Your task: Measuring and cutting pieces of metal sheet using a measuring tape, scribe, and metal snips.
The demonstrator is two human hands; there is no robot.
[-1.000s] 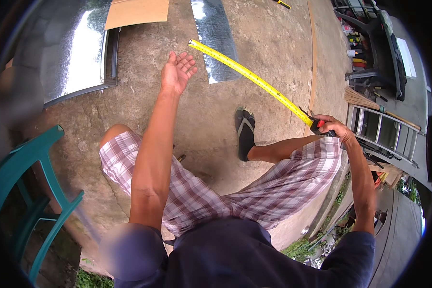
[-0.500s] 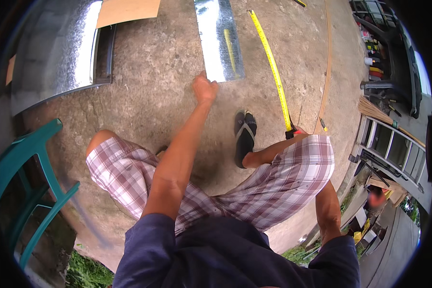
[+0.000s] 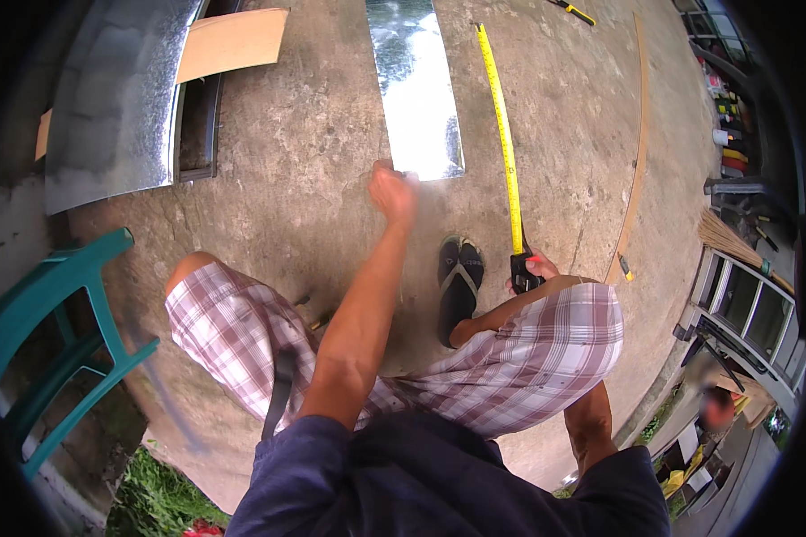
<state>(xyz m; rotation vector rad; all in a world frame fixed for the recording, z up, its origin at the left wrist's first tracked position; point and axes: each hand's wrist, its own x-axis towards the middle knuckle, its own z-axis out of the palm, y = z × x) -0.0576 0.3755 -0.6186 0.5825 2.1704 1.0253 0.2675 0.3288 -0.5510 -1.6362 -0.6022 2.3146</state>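
Note:
My left hand is closed on the near left corner of a long, shiny sheet-metal strip, which stretches away over the concrete. To its right, my right hand grips the black case of a tape measure, partly hidden by my knee. The yellow blade is pulled out far ahead, roughly alongside the strip but apart from it. Between the two hands is my foot in a dark flip-flop.
At left are a large metal sheet, a brown board piece and a green plastic chair. A thin wooden strip, a utility knife, a broom and a ladder lie rightward. A yellow-black tool lies far ahead.
My right hand and the tape measure's case have come out from behind my knee, moving left toward the metal strip. My left hand stays at the strip's corner. The whole view has shifted slightly.

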